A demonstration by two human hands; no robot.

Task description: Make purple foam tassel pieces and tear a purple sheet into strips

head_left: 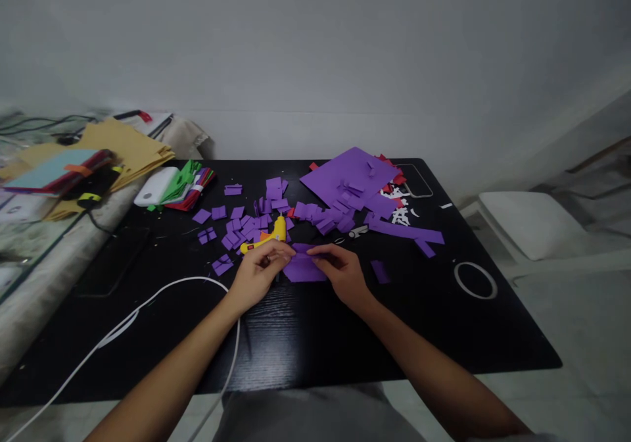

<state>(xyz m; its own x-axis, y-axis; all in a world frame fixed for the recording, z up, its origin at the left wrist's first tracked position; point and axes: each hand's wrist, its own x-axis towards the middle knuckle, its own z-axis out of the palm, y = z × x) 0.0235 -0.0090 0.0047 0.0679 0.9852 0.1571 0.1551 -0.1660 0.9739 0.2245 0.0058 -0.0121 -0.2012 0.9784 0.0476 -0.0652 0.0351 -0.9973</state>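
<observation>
A creased piece of purple paper [304, 271] is held near the middle of the black table. My left hand [263, 266] pinches its left edge, and my right hand [341, 268] grips its upper right edge between thumb and fingers. Just behind my left hand lies a yellow glue gun [279, 228], its nozzle pointing away from me. Many small folded purple paper pieces [241, 228] are scattered behind and to the left of the hands. Scissors [358, 231] lie beyond my right hand, partly under purple scraps.
A large purple sheet [340, 172] lies at the back over red and white scraps. A purple strip [407, 231] and a tape ring [476, 280] are on the right. A white cable [167, 285] crosses the left. Paper stacks [190, 189] stand back left, beside a white stool [530, 221] far right.
</observation>
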